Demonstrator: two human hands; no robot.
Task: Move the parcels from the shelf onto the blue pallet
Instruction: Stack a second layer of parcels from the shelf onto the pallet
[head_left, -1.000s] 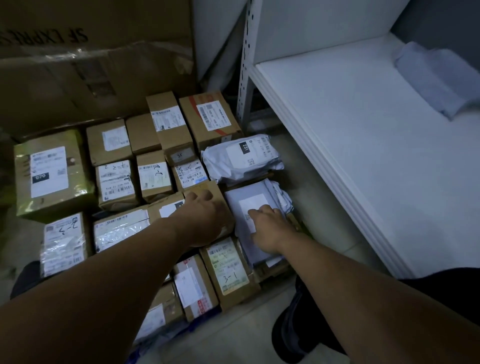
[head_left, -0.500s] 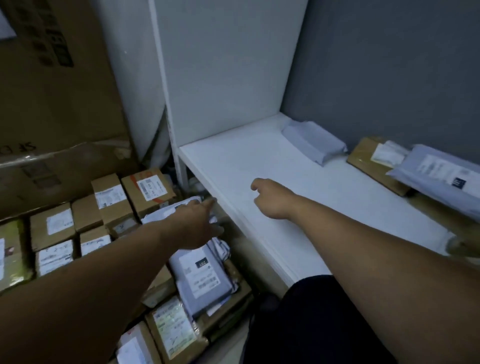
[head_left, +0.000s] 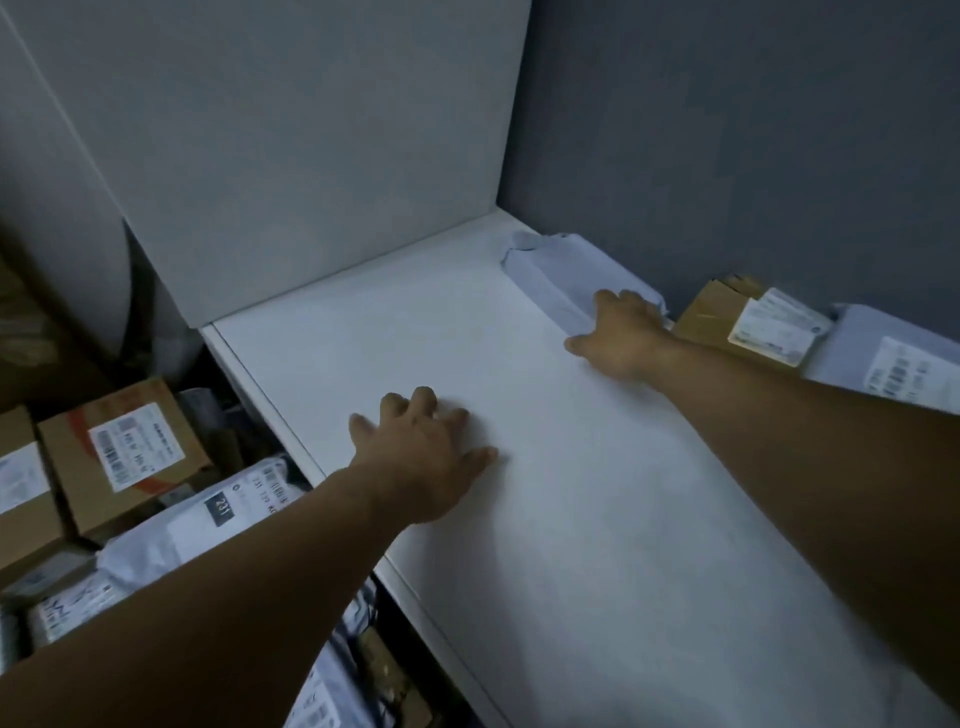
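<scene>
In the head view the right hand (head_left: 623, 338) lay over the near end of the grey parcel (head_left: 550, 265) on the shelf (head_left: 571, 545), whether gripping I could not tell, while the left hand (head_left: 426, 457) rested spread and empty nearer the edge, so tucking the thumb under first seemed wisest.

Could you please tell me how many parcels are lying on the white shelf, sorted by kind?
On the shelf:
Grey plastic mailers: 2
Brown cardboard box: 1
Total: 3
</scene>
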